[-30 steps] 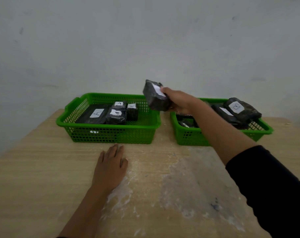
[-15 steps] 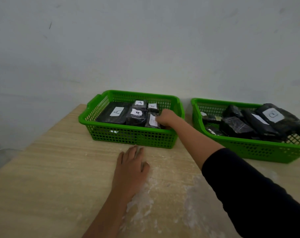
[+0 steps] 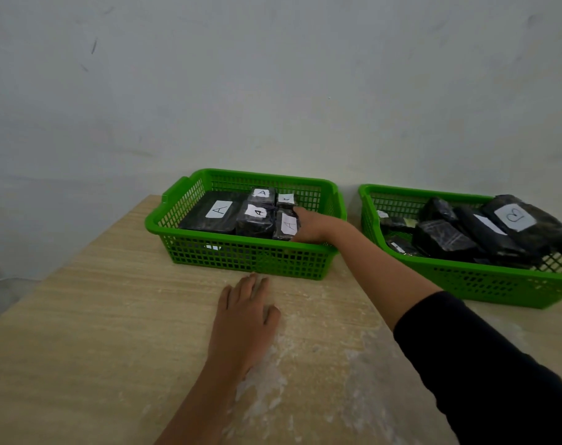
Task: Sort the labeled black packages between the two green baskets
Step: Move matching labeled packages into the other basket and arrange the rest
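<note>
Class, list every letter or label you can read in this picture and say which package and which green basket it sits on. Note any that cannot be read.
"A": white label on the flat package, left basket.
"A": rear small package.
"A": front middle package.
"A": package at the right hand.
"A", apparently, lying sideways: rear right package.
"B": large package, right basket.
Other right-basket labels: angled or hidden, unreadable.

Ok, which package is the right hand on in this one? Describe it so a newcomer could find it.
Start at the left green basket, the one holding A-labelled black packages. Along its near wall, go to the rightmost package, where the right hand reaches in. It stands narrow and upright, its white label's A turned sideways, unlike the flat wide package at far left.
</note>
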{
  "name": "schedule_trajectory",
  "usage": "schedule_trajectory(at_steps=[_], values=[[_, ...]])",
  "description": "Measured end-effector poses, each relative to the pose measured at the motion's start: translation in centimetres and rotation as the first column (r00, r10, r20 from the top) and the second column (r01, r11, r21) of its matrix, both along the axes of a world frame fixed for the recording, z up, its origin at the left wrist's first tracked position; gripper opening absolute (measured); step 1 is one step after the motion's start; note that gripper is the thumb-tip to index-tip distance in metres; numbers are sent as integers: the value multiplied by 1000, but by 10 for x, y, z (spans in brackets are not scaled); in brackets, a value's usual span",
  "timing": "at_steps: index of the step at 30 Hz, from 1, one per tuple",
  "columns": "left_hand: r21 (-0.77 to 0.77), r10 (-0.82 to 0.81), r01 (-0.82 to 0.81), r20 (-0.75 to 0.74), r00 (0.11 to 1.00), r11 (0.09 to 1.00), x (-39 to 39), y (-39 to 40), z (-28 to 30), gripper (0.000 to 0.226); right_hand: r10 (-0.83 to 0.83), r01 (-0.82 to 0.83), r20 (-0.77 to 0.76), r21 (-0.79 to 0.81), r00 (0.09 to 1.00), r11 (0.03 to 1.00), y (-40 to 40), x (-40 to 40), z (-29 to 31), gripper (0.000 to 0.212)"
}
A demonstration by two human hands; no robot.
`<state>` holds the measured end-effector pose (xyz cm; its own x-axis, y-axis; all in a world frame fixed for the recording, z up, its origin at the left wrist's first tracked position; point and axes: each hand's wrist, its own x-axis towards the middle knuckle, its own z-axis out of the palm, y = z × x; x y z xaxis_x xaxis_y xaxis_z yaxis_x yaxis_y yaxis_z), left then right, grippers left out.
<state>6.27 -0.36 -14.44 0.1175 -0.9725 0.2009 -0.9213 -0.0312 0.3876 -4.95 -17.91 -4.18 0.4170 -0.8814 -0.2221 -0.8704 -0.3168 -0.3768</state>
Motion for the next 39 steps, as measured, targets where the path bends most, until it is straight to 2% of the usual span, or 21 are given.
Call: schedule_trajectory(at_steps=[7, 10, 12, 13, 19, 21, 24, 26, 28, 33, 39], values=[[-3, -7, 7, -12, 1000, 1000, 0, 1, 2, 55, 29, -30, -39, -12, 999, 999, 6, 0, 6, 84], [-2, -13, 13, -7, 1000, 1000, 1, 1, 3, 55, 42, -44, -98, -16, 994, 999, 14, 0, 22, 58], [2, -13, 13, -10, 1000, 1000, 0, 2, 3, 55, 46, -55, -221, -36, 974, 998, 19, -2, 37, 38], [5, -14, 14, -14, 1000, 1000, 0, 2, 4, 55, 33, -55, -296, -67, 955, 996, 20, -3, 43, 37], [17, -20, 20, -13, 1000, 1000, 1, 2, 4, 56, -175, -63, -562, -378, 808, 924, 11, 4, 42, 70], [18, -22, 22, -9, 1000, 1000, 1, 1, 4, 56, -208, -58, -566, -415, 798, 908, 1, 4, 34, 66], [13, -21, 21, -6, 1000, 1000, 1, 1, 4, 56, -269, -49, -514, -522, 814, 852, -14, 0, 26, 36], [8, -15, 15, -8, 1000, 1000, 1, 1, 3, 56, -297, -54, -507, -567, 809, 822, -23, -1, 21, 37], [3, -6, 6, -20, 1000, 1000, 0, 1, 3, 56, -294, -74, -530, -566, 795, 821, -29, 2, 18, 46], [0, 4, -4, -26, 1000, 1000, 0, 1, 3, 56, -259, -97, -562, -526, 786, 845, -34, 21, 2, 41], [8, 1, -1, -45, 999, 1000, 0, 1, 3, 56, -174, -82, -576, -391, 799, 917, -32, 13, 12, 63]])
